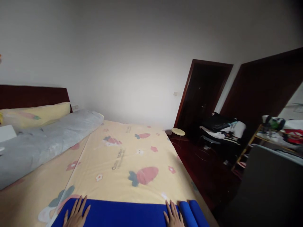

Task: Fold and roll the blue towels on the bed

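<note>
A blue cloth (125, 214) is spread at the near end of the bed, cut off by the bottom of the view. On its left part my left hand (77, 214) lies flat, fingers spread. Toward the cloth's right end my right hand (173, 216) rests palm down with fingers apart. Just right of that hand, two rolled or folded blue pieces (193, 212) lie side by side; whether they join the cloth I cannot tell. Under everything is a yellow bedsheet (115, 176) printed with strawberries and flowers.
A grey rolled quilt (52, 138) and a yellow pillow (47, 113) lie by the dark headboard (33, 94). Beyond the bed's right edge stand a round stool (178, 131), a chair heaped with clothes (222, 127), a cluttered shelf (258, 130) and a dark grey panel (265, 183).
</note>
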`<act>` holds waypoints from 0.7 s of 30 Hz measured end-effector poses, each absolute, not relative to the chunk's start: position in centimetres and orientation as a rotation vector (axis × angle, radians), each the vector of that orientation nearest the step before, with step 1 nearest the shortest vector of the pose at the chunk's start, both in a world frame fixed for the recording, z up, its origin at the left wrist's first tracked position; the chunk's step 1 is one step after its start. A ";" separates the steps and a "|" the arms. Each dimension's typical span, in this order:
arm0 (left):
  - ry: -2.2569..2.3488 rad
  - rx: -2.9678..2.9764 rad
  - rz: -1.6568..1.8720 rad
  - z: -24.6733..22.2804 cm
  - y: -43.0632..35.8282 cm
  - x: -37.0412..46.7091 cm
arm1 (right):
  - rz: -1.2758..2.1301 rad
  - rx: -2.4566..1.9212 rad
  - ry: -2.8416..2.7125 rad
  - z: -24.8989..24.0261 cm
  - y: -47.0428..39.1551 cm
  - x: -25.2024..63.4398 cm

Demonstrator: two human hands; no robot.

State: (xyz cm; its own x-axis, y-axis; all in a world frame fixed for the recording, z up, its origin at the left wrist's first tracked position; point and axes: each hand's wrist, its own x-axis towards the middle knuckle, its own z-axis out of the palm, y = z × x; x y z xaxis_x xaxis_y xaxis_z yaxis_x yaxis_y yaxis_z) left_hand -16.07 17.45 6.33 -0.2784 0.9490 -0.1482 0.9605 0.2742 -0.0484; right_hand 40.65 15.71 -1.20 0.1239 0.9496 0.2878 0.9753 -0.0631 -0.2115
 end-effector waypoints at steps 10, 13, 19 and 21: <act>1.915 2.332 0.133 7.9 15.1 0.5 | 0.166 -1.651 -2.094 1.7 14.7 23.5; 1.819 2.279 0.083 6.6 14.4 -0.3 | 0.245 -1.648 -2.148 1.8 14.3 23.8; 2.486 1.798 -0.002 3.9 14.8 -16.9 | -0.057 -2.057 -1.759 -0.9 12.9 39.6; 2.504 1.757 -0.005 3.9 15.0 -19.6 | -0.123 -2.059 -1.710 -1.7 12.8 41.7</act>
State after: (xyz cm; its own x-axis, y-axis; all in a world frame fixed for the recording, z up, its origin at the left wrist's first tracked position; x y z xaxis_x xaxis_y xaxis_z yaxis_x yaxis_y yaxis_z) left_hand -19.62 15.01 3.85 -0.3377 0.9387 -0.0691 0.9390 0.3411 0.0448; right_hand 41.74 12.75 -1.75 0.2243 0.9089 0.3514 0.9499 -0.1235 -0.2870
